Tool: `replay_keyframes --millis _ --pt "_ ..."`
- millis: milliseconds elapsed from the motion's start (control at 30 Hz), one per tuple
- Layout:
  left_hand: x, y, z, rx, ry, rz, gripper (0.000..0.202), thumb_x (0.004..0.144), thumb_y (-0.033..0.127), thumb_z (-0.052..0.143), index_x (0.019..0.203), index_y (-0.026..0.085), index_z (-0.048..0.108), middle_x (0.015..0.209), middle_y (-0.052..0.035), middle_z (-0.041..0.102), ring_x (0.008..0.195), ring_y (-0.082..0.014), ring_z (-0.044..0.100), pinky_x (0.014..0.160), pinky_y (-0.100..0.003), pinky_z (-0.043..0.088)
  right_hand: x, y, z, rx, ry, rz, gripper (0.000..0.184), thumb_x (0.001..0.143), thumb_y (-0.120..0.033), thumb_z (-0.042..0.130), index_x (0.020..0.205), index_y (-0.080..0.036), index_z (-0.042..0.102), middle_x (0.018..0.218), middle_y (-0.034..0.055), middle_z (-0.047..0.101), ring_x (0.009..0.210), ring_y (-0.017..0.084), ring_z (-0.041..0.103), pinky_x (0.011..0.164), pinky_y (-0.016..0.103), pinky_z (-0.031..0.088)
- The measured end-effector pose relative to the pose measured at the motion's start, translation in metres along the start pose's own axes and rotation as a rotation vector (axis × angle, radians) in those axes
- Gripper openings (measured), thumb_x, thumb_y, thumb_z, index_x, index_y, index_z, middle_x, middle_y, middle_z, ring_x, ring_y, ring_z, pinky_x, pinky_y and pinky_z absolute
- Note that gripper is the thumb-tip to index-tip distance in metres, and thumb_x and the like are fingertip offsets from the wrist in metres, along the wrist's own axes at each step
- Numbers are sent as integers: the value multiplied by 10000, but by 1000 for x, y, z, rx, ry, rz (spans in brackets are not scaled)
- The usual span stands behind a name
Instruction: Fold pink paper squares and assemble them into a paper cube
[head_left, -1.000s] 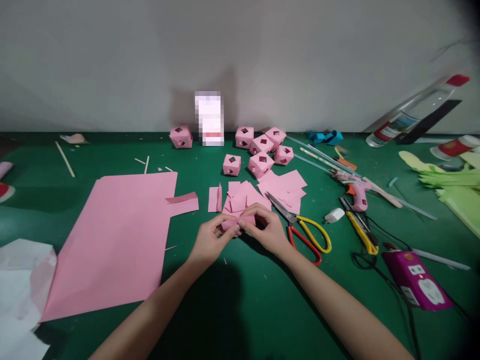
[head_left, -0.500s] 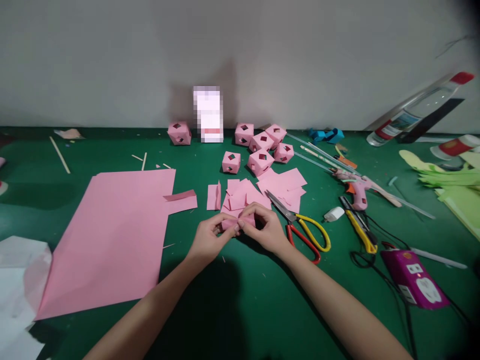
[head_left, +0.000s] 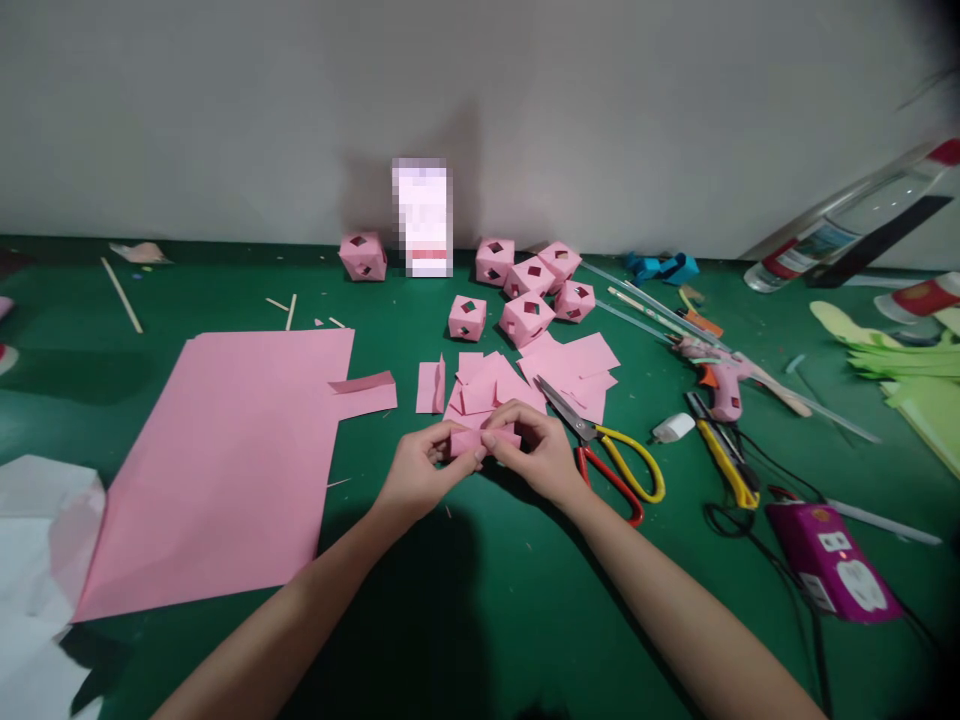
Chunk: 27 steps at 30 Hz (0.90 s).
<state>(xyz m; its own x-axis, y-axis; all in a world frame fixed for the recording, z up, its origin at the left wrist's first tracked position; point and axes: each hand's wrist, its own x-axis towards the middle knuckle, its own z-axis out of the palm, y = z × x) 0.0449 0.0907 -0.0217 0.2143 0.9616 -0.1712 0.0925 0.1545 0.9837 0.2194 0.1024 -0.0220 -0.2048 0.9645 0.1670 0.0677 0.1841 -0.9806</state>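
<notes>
My left hand point(head_left: 420, 478) and my right hand point(head_left: 537, 452) meet over the green table point(head_left: 480, 590), both pinching a small folded pink paper piece point(head_left: 480, 440) between thumbs and fingertips. Just behind them lies a heap of cut pink paper squares point(head_left: 540, 375). Several finished pink paper cubes point(head_left: 525, 290) with square holes stand farther back by the wall. Red-and-yellow scissors point(head_left: 607, 455) lie right beside my right hand.
A large pink sheet point(head_left: 225, 460) lies to the left, white paper point(head_left: 37, 560) at the left edge. To the right are a pink glue gun point(head_left: 720, 385), a yellow cutter point(head_left: 724, 462), a purple power strip point(head_left: 832, 560), green paper point(head_left: 900, 370) and a tilted bottle point(head_left: 840, 225).
The hands have stayed together on the pink piece, shifting it slightly; the view has tipped a little so everything sits marginally higher in frame.
</notes>
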Motion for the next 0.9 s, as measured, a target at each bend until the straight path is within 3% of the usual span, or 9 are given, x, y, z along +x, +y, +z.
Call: replay_keyframes --millis 567,733,900 --pt "-1 1 1 11 17 -48 197 714 320 740 737 143 657 658 -7 662 630 -162 682 602 -235 543 1 -3 1 -8 -9 21 116 818 -287 701 810 -179 662 795 38 654 729 158 588 672 294 464" --pt "0 5 2 -34 22 -118 203 672 304 766 699 138 652 595 -9 662 578 -152 674 562 -219 529 1 -2 1 -2 -21 39 128 818 -298 705 803 -181 656 783 33 648 719 154 584 671 290 460" --pt "0 7 0 -156 74 -139 252 660 319 785 767 114 682 633 -38 695 546 -133 654 527 -215 528 2 -2 1 94 -16 107 337 758 -324 759 1026 -200 597 816 5 628 677 123 558 583 238 430"
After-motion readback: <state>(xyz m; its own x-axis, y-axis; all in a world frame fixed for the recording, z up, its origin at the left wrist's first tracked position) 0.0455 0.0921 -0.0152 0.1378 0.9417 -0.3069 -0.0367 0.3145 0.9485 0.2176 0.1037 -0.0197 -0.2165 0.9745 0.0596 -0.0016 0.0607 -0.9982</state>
